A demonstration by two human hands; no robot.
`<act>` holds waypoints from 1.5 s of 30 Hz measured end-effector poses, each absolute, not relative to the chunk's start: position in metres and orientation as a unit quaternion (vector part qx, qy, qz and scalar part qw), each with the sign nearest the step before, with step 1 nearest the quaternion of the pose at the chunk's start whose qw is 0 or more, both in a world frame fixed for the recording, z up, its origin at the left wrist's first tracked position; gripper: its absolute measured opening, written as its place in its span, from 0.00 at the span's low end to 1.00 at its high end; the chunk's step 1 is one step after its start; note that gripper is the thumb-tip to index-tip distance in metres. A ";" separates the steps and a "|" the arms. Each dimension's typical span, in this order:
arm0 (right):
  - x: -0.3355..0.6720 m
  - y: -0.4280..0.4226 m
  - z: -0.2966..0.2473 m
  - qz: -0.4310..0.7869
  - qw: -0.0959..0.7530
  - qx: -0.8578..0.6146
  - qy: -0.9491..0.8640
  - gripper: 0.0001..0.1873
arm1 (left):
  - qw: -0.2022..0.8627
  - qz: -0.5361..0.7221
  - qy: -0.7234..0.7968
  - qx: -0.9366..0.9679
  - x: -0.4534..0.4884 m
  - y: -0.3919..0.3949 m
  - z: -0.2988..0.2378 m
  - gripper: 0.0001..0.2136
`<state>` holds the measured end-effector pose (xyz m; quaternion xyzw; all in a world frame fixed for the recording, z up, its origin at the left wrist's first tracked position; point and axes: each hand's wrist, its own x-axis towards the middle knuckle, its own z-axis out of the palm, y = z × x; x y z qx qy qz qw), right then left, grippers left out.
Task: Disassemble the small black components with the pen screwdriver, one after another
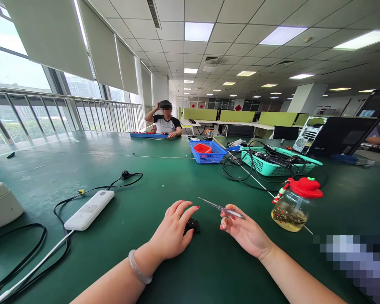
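A slim screwdriver (220, 207) with a clear handle lies in the grip of my right hand (247, 232). Its thin metal shaft points up and to the left, above the table. My left hand (172, 230) is open, palm down, with the fingers curved and the thumb apart. Under and beside those fingers sits a small black object (194, 225) on the green table (221, 270); the hand partly covers it, and I cannot tell whether the fingertips touch it.
To the right stands a glass jar (290, 215) with a red lid. Farther back are a blue basket (207, 158) and a teal basket (269, 169) full of cables. A white power strip (89, 210) with cords lies left. Across the table sits a person (165, 122).
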<state>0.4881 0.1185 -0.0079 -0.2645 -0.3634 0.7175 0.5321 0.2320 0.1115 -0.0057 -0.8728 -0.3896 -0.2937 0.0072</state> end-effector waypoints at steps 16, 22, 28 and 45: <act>0.470 0.107 -0.015 0.661 0.488 -0.239 -0.518 0.19 | -0.130 -0.183 -0.427 -0.876 0.230 0.117 -0.004 0.20; 0.469 0.092 -0.002 0.352 0.523 -0.345 -0.696 0.14 | -0.145 -0.193 -0.428 -0.871 0.231 0.119 -0.003 0.20; 0.457 0.075 0.007 0.069 0.432 -0.240 -0.867 0.08 | -0.137 -0.191 -0.428 -0.873 0.231 0.121 -0.006 0.20; 0.446 0.062 0.015 -0.123 0.351 -0.210 -0.904 0.07 | -0.127 -0.193 -0.431 -0.872 0.231 0.120 -0.007 0.21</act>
